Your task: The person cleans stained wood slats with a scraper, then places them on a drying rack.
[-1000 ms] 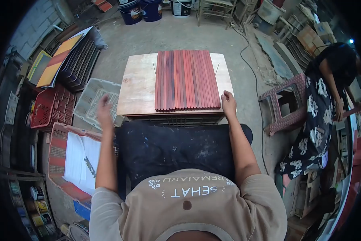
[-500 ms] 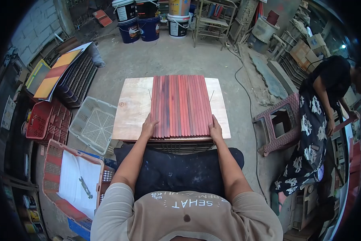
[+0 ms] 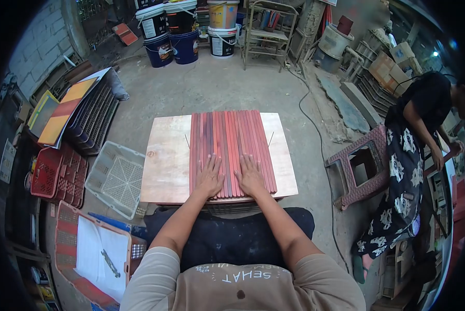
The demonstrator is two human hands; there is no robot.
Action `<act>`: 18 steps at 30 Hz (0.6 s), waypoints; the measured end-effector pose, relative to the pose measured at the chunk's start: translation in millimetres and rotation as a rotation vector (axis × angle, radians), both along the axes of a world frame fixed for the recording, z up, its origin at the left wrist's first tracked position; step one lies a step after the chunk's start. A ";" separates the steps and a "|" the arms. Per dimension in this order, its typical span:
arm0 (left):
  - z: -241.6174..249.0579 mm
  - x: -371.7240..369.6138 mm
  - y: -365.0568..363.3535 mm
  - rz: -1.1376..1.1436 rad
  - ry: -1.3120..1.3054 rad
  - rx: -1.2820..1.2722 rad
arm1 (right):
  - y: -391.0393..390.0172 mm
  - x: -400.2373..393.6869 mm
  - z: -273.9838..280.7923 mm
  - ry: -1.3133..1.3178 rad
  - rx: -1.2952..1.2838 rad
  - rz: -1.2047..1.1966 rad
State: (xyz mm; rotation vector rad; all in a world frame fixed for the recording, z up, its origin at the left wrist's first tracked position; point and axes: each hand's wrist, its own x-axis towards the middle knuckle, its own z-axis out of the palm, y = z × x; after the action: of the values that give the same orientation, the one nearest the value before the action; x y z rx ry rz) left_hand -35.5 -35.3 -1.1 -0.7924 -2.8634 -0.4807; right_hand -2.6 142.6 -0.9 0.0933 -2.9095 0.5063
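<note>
Reddish wooden strips (image 3: 227,136) lie side by side in a row on a pale plywood board (image 3: 165,155) in front of me. My left hand (image 3: 209,177) rests palm down on the left part of the row, near its front end, fingers extended. Across from it, my right hand (image 3: 250,175) lies flat on the right part, fingers stretched forward. Neither hand grips anything. A thin upright wire or nail stands on the board at each side of the strips.
To my left are a white plastic basket (image 3: 117,179), a red crate (image 3: 61,173) and a crate with white paper (image 3: 95,249). Paint buckets (image 3: 183,47) stand at the back. On the right are a plastic stool (image 3: 358,168) and another person (image 3: 403,150).
Both hands have left the outer sides of the row and moved inward onto the strips' top, now flat. The view has tilted slightly, so the board appears lower.
</note>
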 end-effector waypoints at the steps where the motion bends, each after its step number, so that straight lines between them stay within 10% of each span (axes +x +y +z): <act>1: 0.1 -9.5 4.0 -0.012 -0.006 -0.012 | -1.5 -12.6 0.7 -0.012 0.043 0.001; 18: -1.8 -52.2 21.2 -0.090 -0.099 0.102 | -9.3 -68.4 -3.9 -0.070 0.253 0.011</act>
State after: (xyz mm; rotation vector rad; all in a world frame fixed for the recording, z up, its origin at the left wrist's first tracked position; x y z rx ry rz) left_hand -87.8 -14.1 -2.9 -0.9067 -2.8739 -0.6890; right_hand -71.1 133.3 -4.8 0.1281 -3.0285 0.1429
